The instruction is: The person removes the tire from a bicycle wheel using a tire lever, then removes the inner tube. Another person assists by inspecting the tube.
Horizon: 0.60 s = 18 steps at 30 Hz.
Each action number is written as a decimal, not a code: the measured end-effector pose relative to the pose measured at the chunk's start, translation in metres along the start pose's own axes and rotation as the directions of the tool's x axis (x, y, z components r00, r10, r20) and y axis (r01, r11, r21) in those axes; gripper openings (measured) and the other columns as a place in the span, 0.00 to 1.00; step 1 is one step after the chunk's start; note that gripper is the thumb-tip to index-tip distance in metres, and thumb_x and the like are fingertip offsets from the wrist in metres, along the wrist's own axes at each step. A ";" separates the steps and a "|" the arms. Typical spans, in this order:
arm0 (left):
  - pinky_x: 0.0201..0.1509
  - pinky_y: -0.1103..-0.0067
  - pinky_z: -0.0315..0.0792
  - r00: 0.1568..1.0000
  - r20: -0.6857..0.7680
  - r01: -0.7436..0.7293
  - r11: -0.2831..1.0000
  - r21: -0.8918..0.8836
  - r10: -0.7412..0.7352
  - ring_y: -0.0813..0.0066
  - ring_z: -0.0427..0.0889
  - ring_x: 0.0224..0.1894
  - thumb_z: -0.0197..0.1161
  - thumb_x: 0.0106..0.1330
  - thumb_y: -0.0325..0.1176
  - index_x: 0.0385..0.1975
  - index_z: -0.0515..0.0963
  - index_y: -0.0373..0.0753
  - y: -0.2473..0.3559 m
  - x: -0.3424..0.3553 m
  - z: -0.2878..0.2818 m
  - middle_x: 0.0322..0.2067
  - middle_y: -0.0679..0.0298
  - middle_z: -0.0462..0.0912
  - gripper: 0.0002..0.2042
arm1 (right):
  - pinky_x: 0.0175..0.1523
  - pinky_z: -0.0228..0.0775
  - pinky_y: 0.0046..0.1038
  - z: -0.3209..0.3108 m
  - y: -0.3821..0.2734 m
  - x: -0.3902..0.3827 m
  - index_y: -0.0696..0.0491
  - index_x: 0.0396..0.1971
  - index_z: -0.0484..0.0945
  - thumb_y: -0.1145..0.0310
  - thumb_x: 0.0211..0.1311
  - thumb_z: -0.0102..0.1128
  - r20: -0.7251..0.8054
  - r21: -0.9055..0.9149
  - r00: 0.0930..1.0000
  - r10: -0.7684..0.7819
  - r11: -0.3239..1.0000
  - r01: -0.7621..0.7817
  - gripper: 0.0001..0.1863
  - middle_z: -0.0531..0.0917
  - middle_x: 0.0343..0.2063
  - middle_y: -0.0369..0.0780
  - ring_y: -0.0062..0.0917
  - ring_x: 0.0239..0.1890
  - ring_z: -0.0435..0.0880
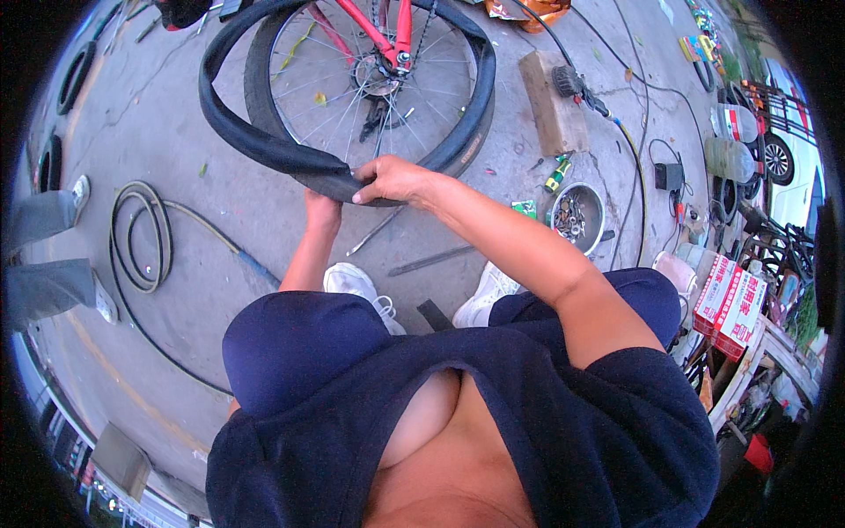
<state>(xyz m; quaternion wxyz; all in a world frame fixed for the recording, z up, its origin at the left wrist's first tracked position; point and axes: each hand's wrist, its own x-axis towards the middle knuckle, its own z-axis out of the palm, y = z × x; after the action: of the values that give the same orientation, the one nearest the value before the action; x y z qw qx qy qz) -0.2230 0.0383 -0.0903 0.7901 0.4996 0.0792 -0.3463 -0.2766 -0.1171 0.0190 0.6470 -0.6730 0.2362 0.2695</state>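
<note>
- Upper centre of frame: black rubber hoop (264, 151), overlapping the spoked wheel (377, 81) of a red-framed bicycle.
- Right hand (398, 181): thumb and fingers pinching the hoop's near edge. Left hand (323, 209): against its underside, fingers hidden; closure cannot be told.
- Upper right: wooden block (556, 130), round brush (568, 82) on it; below, metal bowl (602, 209) of small parts.
- Left: coiled hose (157, 287); beyond, another person's legs (48, 295).
- Surface: grey, cracked concrete (198, 308).
- Far right: red-white carton (731, 304), white vehicle (797, 185).
</note>
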 end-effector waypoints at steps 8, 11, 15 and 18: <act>0.47 0.74 0.72 0.980 0.155 0.128 0.992 -0.021 -0.123 0.70 0.77 0.40 0.56 0.61 0.29 0.38 0.73 0.34 0.012 -0.005 0.008 0.37 0.60 0.78 0.08 | 0.37 0.66 0.27 -0.010 0.007 0.002 0.61 0.36 0.79 0.63 0.46 0.65 0.009 -0.295 0.989 -0.151 0.944 0.147 0.19 0.80 0.24 0.39 0.21 0.28 0.75; 0.48 0.74 0.71 0.984 0.138 0.113 0.993 0.035 -0.117 0.71 0.77 0.41 0.57 0.60 0.28 0.40 0.73 0.34 0.003 0.003 -0.011 0.38 0.61 0.78 0.10 | 0.37 0.66 0.28 -0.003 0.002 -0.002 0.60 0.35 0.79 0.63 0.48 0.63 0.014 -0.248 0.982 -0.190 0.950 0.187 0.17 0.80 0.24 0.40 0.21 0.29 0.74; 0.47 0.75 0.71 0.990 0.082 0.110 0.989 0.095 -0.117 0.73 0.76 0.40 0.60 0.57 0.25 0.41 0.74 0.33 -0.008 0.007 -0.014 0.38 0.64 0.78 0.12 | 0.45 0.66 0.26 -0.005 -0.001 -0.010 0.61 0.41 0.77 0.64 0.50 0.62 -0.008 -0.158 0.980 -0.198 0.968 0.194 0.20 0.81 0.34 0.42 0.22 0.37 0.76; 0.45 0.76 0.71 0.998 0.030 0.042 0.985 0.165 -0.048 0.74 0.76 0.39 0.60 0.55 0.24 0.38 0.77 0.33 0.005 -0.003 -0.002 0.36 0.65 0.79 0.10 | 0.48 0.66 0.27 -0.003 -0.014 -0.017 0.62 0.43 0.76 0.65 0.51 0.60 -0.005 -0.070 0.995 -0.098 0.993 0.097 0.20 0.81 0.37 0.45 0.26 0.41 0.78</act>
<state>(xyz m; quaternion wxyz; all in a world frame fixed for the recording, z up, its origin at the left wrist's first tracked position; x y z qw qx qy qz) -0.2215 0.0424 -0.0857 0.7396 0.5549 0.0482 -0.3779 -0.2801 -0.1197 0.0409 0.6347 -0.7070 0.1962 0.2427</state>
